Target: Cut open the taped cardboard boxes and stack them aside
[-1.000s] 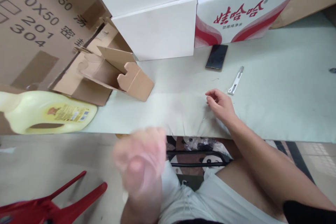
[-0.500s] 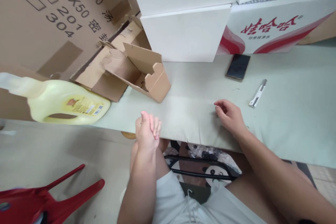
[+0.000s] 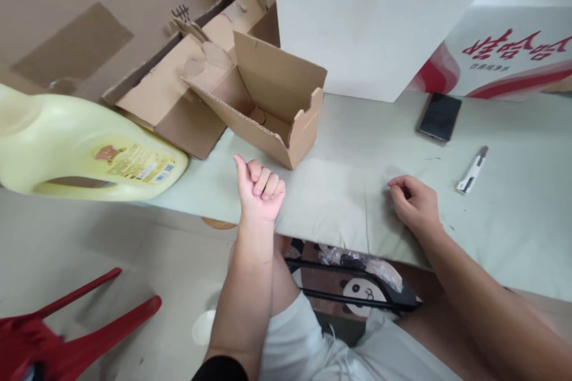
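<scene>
Left hand: the left hand (image 3: 259, 190) is held at the near edge of the table, closed into a fist with the thumb stuck upward; nothing is seen gripped in it.
Right hand: the right hand (image 3: 415, 202) is laid on the cloth (image 3: 339, 190), its fingers curled under with the tips on the fabric; whether a fold is pinched cannot be told.
Box and fingers: the small cardboard box (image 3: 268, 101) is set just beyond the left fist, near the knuckles but apart from them, and well apart from the right hand.
Box state: it is tipped with its open mouth turned toward the camera, flaps raised; only its own cardboard floor and inner walls are seen inside.
Behind it: a large brown carton (image 3: 89, 12) with a torn opening, a white box (image 3: 370, 36) and a red-printed carton (image 3: 513, 53) are stacked along the back.
Left side: a yellow jug (image 3: 84, 155) is laid on its side.
Right side: a phone (image 3: 440, 116) and a white tool (image 3: 472, 170) are left on the cloth beyond the right hand.
Floor: a red chair (image 3: 67, 333) is seen.
</scene>
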A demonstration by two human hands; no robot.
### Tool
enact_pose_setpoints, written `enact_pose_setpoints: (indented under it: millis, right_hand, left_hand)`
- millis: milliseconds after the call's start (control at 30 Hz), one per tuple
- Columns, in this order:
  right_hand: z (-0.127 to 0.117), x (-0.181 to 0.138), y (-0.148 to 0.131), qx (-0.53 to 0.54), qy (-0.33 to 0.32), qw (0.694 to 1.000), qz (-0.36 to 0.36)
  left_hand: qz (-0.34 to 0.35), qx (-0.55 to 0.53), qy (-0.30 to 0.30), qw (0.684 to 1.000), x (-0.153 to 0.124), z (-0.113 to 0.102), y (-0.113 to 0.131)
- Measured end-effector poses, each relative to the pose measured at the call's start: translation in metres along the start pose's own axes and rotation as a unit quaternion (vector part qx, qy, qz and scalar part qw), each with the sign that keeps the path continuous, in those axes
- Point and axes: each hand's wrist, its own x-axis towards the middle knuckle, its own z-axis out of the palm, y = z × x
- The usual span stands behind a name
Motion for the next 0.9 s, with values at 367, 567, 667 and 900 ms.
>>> enact_pose_setpoints:
  millis: [367,567,667,900]
  right_hand:
    - [0.0012,-0.0015,-0.0069,-0.051,0.008,0.999,-0.012]
    - [0.0009,-0.0021,-0.0086,-0.06,0.014,0.998,-0.007]
    - [0.0008,-0.0021,-0.0093,-0.06,0.015,0.998,-0.003]
    - [0.0021,-0.001,-0.0068,-0.056,0.026,0.998,-0.009]
  left_hand:
    - [-0.006,-0.036,-0.003,0.999,0.0051,-0.0019,0.0097]
    - [0.004,-0.034,0.0,0.999,0.0064,-0.0015,0.0069]
    - [-0.01,-0.025,0.008,1.0,0.0064,0.0001,0.0062]
    - [-0.026,-0.036,0.02,0.999,0.0074,0.0052,0.0013]
